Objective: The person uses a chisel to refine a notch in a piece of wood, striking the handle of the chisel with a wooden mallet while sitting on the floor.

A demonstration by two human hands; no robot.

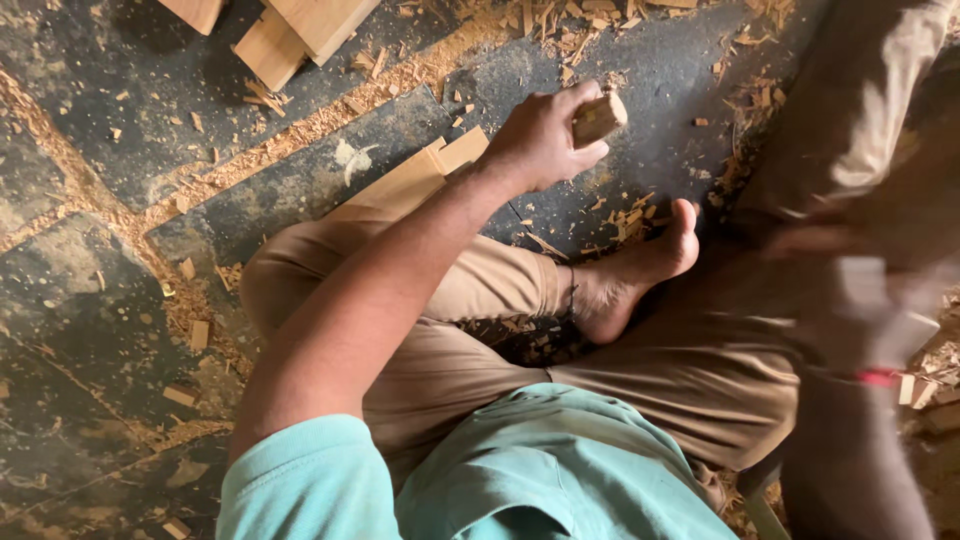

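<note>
Head view, looking down at a person sitting cross-legged on a dark stone-slab floor (90, 300) strewn w/ sawdust & pale wood chips (560, 30).

Left hand (540, 140) is stretched out in front, fingers closed round a small pale wooden block (600, 118); the block sticks out past the fingers on the thumb side, held off the floor. Just beside that hand, toward the person's knee, a flat light-brown wooden board (415, 180) lies on the floor, its near end hidden behind the forearm & the tan trouser leg (470, 290).

Bare foot (630, 275) sits just below the block, sole up, resting on the crossed leg; chips scattered betw. foot & block.

Right hand (860, 310) is well apart from the block, over the other knee, badly motion-blurred. Can't tell if it's open or closed, or whether it holds anything. A red band (878, 377) shows at the wrist.

Far from the block, at the top edge beyond the board, a few light wooden planks (300, 30) lie stacked. Teal short-sleeved shirt (540, 470) fills the bottom edge.
</note>
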